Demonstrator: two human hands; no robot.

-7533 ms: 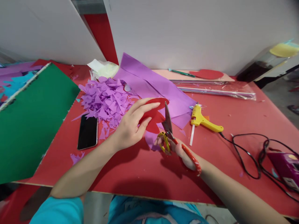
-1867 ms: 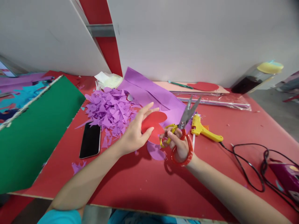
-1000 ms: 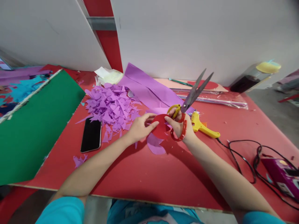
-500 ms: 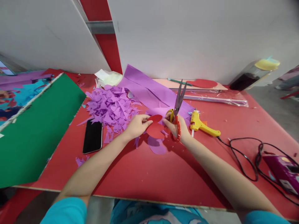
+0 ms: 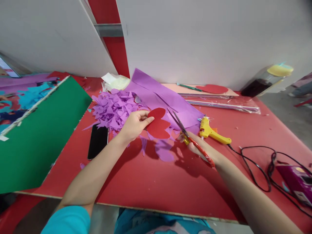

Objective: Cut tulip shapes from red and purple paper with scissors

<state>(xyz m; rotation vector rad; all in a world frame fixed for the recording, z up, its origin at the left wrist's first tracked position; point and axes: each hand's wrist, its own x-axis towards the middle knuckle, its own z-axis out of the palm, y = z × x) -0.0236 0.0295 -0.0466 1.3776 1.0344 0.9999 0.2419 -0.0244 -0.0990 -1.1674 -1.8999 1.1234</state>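
A red paper piece with rounded lobes (image 5: 159, 125) is pinched at its left edge between the thumb and fingers of my left hand (image 5: 138, 123), held above the table. My right hand (image 5: 195, 143) is closed on a pair of scissors (image 5: 183, 127) with red and yellow handles. Their slightly parted blades point up and left, toward the red paper but apart from it. Under both hands lies a purple paper cutout (image 5: 165, 152) among small purple scraps. A heap of purple paper scraps (image 5: 114, 107) lies beyond my left hand.
A yellow glue gun (image 5: 214, 134) rests right of my right hand, its black cord trailing to a purple box (image 5: 296, 182). A phone (image 5: 97, 143) and green board (image 5: 44, 146) are at left. Purple sheets (image 5: 151, 89) and a dark-filled container (image 5: 263, 79) stand farther back.
My left hand has raised the red paper and turned it to show its lobes. My right hand has drawn off to the right, and the scissors have swung from upright to slanting left.
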